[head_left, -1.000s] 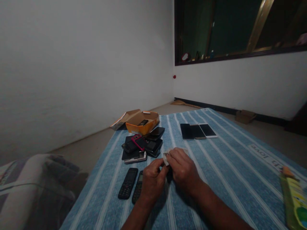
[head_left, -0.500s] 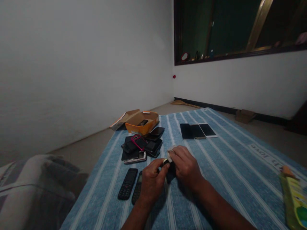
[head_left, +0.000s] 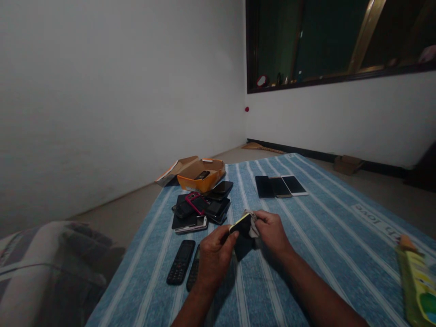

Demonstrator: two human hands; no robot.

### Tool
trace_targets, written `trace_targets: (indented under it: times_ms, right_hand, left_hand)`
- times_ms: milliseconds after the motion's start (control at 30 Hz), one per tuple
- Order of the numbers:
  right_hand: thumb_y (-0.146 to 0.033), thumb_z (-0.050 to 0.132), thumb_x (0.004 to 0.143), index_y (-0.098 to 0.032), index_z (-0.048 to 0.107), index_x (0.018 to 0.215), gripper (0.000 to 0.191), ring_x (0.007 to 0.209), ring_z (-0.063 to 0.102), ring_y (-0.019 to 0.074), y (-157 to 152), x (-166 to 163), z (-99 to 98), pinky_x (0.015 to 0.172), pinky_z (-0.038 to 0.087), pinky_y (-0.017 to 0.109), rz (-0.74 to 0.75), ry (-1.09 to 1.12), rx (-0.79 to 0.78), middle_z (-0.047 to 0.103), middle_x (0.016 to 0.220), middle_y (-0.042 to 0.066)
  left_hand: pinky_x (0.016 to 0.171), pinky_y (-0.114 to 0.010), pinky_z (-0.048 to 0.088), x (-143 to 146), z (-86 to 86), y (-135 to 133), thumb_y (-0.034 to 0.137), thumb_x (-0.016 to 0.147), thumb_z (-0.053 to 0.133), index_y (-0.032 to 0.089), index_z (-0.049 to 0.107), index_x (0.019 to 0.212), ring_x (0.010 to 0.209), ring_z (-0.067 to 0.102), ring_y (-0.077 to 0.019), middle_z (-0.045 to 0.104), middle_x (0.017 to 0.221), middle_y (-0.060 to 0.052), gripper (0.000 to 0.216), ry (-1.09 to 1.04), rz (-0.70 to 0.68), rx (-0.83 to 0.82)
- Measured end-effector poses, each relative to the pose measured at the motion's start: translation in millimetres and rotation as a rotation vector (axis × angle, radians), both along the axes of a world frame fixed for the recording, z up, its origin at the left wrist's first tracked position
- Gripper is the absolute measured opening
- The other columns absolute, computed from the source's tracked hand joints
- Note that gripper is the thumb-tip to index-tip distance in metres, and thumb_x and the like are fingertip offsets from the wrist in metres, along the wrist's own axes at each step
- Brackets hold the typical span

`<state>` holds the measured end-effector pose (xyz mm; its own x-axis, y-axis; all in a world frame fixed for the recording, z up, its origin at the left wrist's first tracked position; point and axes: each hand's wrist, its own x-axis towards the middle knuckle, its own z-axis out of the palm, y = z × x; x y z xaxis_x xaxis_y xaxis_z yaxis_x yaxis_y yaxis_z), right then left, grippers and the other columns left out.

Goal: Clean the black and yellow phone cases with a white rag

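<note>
Between my hands is a dark phone [head_left: 242, 227] with a pale yellow-green edge, tilted above the striped blue cloth. My left hand [head_left: 217, 253] pinches its left end between thumb and fingers. My right hand [head_left: 274, 234] is closed on a greyish-white wiping cloth [head_left: 253, 223], which wraps the phone's right end. Beside my left wrist lie two keypad phones; the outer keypad phone [head_left: 181, 262] shows whole, while the inner keypad phone [head_left: 193, 272] is partly covered by my hand.
A pile of phones [head_left: 199, 206] lies before an open orange box [head_left: 195, 184] with a small phone in it. Three flat smartphones [head_left: 281, 186] sit in a row farther right. A yellow-green packet [head_left: 416, 286] is at the right edge of the striped cloth [head_left: 327, 254].
My right hand has shifted slightly right with the wiping cloth, baring more of the phone's edge and dark face. My left hand keeps its pinch almost in place.
</note>
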<state>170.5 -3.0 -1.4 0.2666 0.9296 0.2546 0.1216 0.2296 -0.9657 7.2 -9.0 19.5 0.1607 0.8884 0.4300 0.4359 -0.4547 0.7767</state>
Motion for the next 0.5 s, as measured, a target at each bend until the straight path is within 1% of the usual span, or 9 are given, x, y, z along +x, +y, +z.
trace_targets:
  times_ms: [133,233,333,433,500]
  right_hand:
    - [-0.022,0.046,0.062,-0.014,0.072,0.071,0.028,0.052,0.052,0.0151,0.5,-3.6,-8.0,0.047,0.038,0.024,0.042,0.17,-0.154,0.06,0.057,0.0]
    - [-0.021,0.046,0.061,-0.014,0.072,0.075,0.03,0.052,0.053,0.0154,-0.5,-1.7,-5.5,0.048,0.04,0.024,0.022,0.192,-0.169,0.061,0.059,0.0]
    - [-0.017,0.045,0.064,-0.015,0.072,0.077,0.03,0.059,0.056,0.0163,-2.7,4.0,4.3,0.052,0.043,0.025,-0.01,0.055,-0.045,0.062,0.065,0.002]
    - [-0.012,0.043,0.067,-0.017,0.071,0.073,0.029,0.066,0.058,0.0169,-6.1,9.4,15.1,0.06,0.046,0.026,-0.069,-0.196,0.182,0.062,0.069,0.002]
    - [-0.007,0.041,0.069,-0.018,0.07,0.076,0.032,0.07,0.059,0.017,-8.4,10.2,18.5,0.065,0.047,0.027,-0.116,-0.343,0.313,0.063,0.074,0.003]
  left_hand:
    - [0.06,-0.024,0.05,-0.4,-2.6,0.5,0.035,0.082,0.058,0.022,0.072,0.081,0.059,0.063,-0.0154,0.07,0.068,0.002,0.02,-0.027,0.016,-0.02]
    - [0.06,-0.024,0.05,0.9,-1.8,-0.7,0.034,0.081,0.059,0.021,0.072,0.08,0.061,0.064,-0.0154,0.07,0.068,0.002,0.018,-0.068,0.018,-0.028]
    - [0.062,-0.025,0.051,4.7,-3.4,-1.7,0.033,0.08,0.061,0.02,0.072,0.08,0.062,0.064,-0.0156,0.07,0.069,0.002,0.017,-0.128,0.01,-0.037]
    - [0.064,-0.027,0.052,10.4,-12.3,-0.2,0.033,0.079,0.063,0.019,0.072,0.081,0.065,0.064,-0.0163,0.071,0.072,0.001,0.016,-0.188,-0.012,-0.067]
    - [0.064,-0.028,0.051,14.7,-21.4,2.0,0.033,0.078,0.063,0.019,0.072,0.083,0.065,0.064,-0.0167,0.07,0.072,0.001,0.017,-0.226,-0.027,-0.1]
